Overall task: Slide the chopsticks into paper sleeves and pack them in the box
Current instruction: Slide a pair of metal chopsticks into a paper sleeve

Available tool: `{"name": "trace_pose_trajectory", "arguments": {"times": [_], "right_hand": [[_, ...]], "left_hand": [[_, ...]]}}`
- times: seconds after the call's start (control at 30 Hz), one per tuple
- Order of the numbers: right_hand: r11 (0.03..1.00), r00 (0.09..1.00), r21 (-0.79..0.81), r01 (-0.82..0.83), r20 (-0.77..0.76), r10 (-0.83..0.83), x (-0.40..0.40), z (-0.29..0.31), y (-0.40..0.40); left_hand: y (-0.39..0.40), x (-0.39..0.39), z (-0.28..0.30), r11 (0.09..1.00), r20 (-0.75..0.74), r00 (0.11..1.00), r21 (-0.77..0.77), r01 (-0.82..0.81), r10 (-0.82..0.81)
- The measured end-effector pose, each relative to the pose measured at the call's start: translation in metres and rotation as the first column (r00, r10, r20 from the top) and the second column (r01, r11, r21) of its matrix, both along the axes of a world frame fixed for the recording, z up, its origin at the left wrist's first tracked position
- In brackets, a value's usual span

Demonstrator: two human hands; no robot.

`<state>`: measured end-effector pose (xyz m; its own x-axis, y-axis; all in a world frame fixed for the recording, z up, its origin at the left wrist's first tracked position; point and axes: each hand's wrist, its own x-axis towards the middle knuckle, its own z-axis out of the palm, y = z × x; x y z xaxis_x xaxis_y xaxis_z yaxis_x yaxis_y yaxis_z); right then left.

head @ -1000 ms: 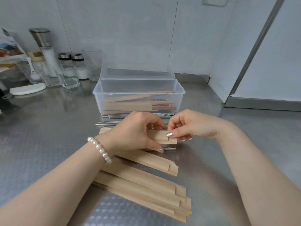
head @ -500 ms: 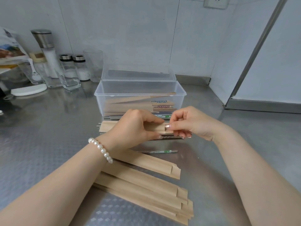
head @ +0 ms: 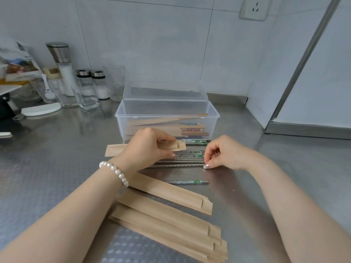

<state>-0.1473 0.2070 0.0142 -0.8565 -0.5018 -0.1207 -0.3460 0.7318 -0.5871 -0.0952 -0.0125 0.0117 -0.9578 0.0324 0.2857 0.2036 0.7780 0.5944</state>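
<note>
Chopsticks (head: 178,161): metal, stiff, likely slippery; right hand (head: 224,153) pinches ends of loose row mid-counter, before box (head: 167,118). Left hand (head: 146,147) holds thin paper sleeve (head: 114,150) near open mouth; creases easily. Spare sleeves (head: 167,221) at near counter edge.

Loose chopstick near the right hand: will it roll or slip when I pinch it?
The chopstick looks like thin, glossy metal on a smooth steel counter, so it probably slips. It should stay stiff. Rolling seems possible.
</note>
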Motion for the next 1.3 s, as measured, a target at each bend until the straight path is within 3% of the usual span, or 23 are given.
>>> {"name": "trace_pose_trajectory", "arguments": {"times": [0.5, 0.57, 0.67, 0.77, 0.87, 0.97, 1.2, 1.3], "right_hand": [[0.990, 0.999, 0.132, -0.049, -0.008, 0.051, -0.002, 0.003, 0.004], [0.999, 1.000, 0.050, -0.017, -0.009, 0.017, -0.002, 0.008, 0.010], [0.970, 0.997, -0.235, 0.068, -0.005, -0.071, -0.004, 0.015, 0.024], [0.816, 0.982, -0.551, 0.175, 0.041, -0.184, -0.008, 0.017, 0.030], [0.473, 0.956, -0.831, 0.292, 0.248, -0.154, -0.015, 0.017, 0.031], [0.214, 0.927, -0.903, 0.373, 0.350, -0.138, -0.020, 0.016, 0.035], [-0.045, 0.827, -0.904, 0.426, 0.409, -0.386, -0.030, 0.011, 0.040], [-0.044, 0.810, -0.904, 0.425, 0.402, -0.427, -0.032, 0.010, 0.042]], "left_hand": [[-0.002, 0.000, -0.002, 1.000, -0.003, 1.000, -0.027, -0.005, 0.005], [-0.004, -0.001, -0.002, 1.000, -0.018, 1.000, -0.003, -0.016, 0.016], [-0.007, -0.002, -0.001, 0.998, -0.044, 0.998, 0.048, -0.034, 0.036], [-0.008, -0.002, 0.000, 0.996, -0.063, 0.997, 0.077, -0.047, 0.052], [-0.009, -0.002, 0.001, 0.996, -0.078, 0.995, 0.074, -0.056, 0.062], [-0.009, -0.003, 0.000, 0.998, -0.078, 0.996, 0.050, -0.048, 0.052], [-0.006, -0.004, -0.004, 1.000, -0.087, 0.996, 0.019, -0.004, 0.005], [-0.007, -0.004, -0.005, 1.000, -0.088, 0.996, 0.023, -0.005, 0.007]]}}
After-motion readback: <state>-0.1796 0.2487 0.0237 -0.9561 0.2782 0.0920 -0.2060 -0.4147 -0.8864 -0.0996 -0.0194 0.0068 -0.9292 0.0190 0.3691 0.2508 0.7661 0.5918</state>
